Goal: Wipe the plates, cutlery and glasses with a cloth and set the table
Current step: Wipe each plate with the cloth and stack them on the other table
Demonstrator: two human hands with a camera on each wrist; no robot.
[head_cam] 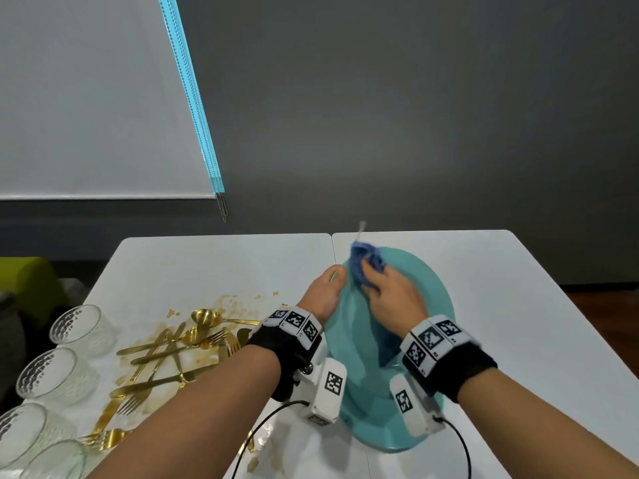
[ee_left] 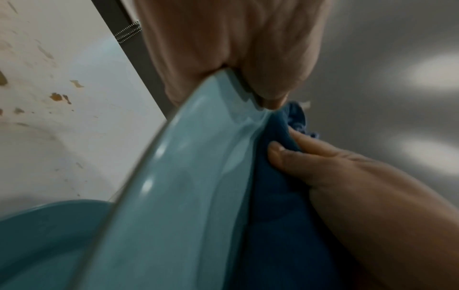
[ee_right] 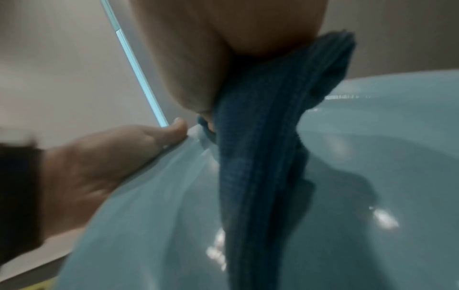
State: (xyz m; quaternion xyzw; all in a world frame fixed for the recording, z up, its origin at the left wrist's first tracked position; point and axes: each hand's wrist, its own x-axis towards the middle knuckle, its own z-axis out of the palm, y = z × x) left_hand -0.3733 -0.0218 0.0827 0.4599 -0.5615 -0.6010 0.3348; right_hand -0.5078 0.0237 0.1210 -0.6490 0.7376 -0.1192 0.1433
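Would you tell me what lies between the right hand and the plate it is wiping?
The blue cloth lies between the right hand and the teal plate; the right wrist view shows this best.

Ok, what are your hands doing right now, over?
Left hand grips the rim of the tilted teal plate. Right hand presses the dark blue cloth on it. Dirty gold cutlery and clear glasses wait left.

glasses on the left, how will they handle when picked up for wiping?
The glasses look like clear, textured tumblers, so probably rigid and breakable; grip firmly, set down gently. The faceted pattern likely gives some grip. They stand upright, close together near the table edge beside stained cutlery, so lifting one carelessly could knock a neighbour; tipped, they would probably roll.
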